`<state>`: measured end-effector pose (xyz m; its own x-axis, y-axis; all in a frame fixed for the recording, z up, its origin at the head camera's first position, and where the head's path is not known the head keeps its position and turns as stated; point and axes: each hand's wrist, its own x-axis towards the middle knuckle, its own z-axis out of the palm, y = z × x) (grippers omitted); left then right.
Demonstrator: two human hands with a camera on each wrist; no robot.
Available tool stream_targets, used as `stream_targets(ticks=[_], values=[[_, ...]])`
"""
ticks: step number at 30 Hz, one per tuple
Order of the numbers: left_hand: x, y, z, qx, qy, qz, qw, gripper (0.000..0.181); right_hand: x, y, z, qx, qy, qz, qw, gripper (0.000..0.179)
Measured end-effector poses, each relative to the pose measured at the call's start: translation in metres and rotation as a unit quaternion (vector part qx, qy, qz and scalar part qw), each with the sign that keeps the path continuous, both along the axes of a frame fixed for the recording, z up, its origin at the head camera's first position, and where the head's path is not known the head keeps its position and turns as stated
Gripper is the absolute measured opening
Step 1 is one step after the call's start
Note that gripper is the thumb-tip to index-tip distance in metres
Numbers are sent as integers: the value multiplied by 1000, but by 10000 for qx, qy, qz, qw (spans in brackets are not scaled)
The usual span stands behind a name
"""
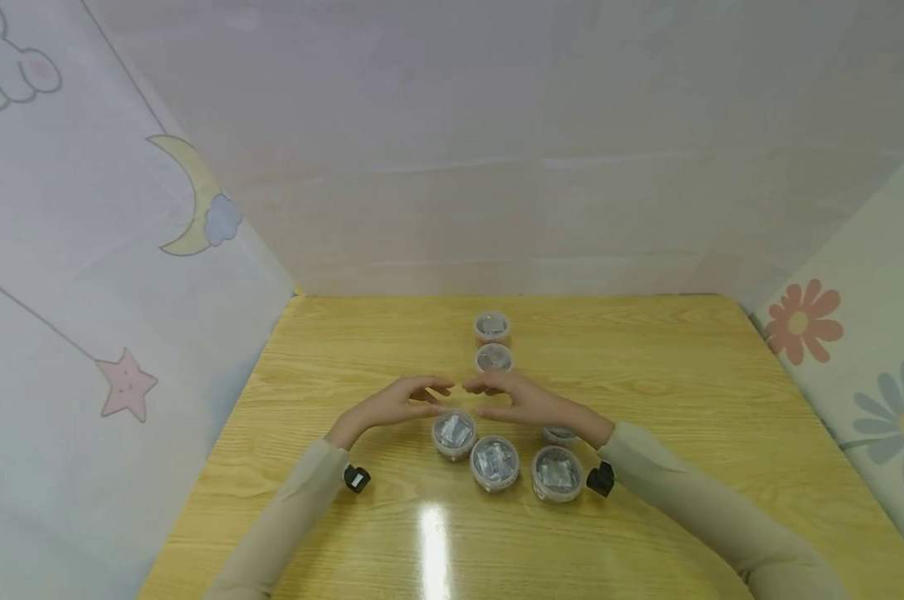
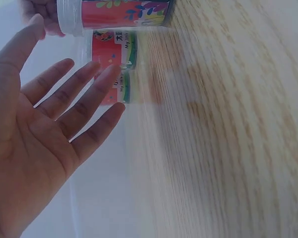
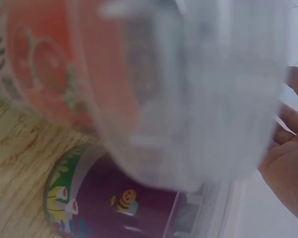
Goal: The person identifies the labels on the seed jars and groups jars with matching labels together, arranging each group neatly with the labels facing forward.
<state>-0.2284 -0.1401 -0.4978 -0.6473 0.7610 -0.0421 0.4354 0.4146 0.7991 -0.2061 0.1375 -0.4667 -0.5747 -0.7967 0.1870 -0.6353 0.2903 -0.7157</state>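
My left hand (image 1: 402, 402) hovers on the left of a lidded plastic jar (image 1: 454, 433), its fingers extended. From the other side my right hand (image 1: 522, 398) reaches in, and the fingertips of the two hands face each other across a small gap above that jar. Both hands hold nothing. In the left wrist view the palm of my left hand (image 2: 49, 129) shows with its fingers spread beside jars with red labels (image 2: 107, 49). Only part of my right hand (image 3: 290, 153) shows in the right wrist view, behind a blurred, clear-lidded jar (image 3: 44, 64).
Two jars (image 1: 492, 327) stand in line toward the table's back edge. Nearer are one jar (image 1: 495, 463) at centre and another (image 1: 557, 473) by the right wrist; the right forearm partly covers one more. A purple-labelled jar (image 3: 134, 198) shows a bee. Printed cloth walls surround the wooden table (image 1: 332, 350).
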Motion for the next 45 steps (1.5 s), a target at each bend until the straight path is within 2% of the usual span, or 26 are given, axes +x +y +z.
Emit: stream_targets(ticks=[9, 20, 31, 37, 45], values=[[4, -3, -2, -26, -295, -211, 9993, 56, 5, -3, -2, 412, -110, 52, 9991, 50], [8, -3, -2, -119, -366, -414, 9984, 63, 15, -7, 0, 1279, -365, -101, 9911, 55], [13, -2, 3, -437, -361, -360, 9977, 67, 13, -7, -3, 1181, -292, 123, 9925, 57], [13, -1, 1, -390, -392, -376, 9978, 65, 13, -8, -5, 1169, -379, 112, 9924, 56], [13, -2, -3, -243, -474, -406, 9978, 60, 15, -8, -5, 1005, -746, 113, 9921, 54]])
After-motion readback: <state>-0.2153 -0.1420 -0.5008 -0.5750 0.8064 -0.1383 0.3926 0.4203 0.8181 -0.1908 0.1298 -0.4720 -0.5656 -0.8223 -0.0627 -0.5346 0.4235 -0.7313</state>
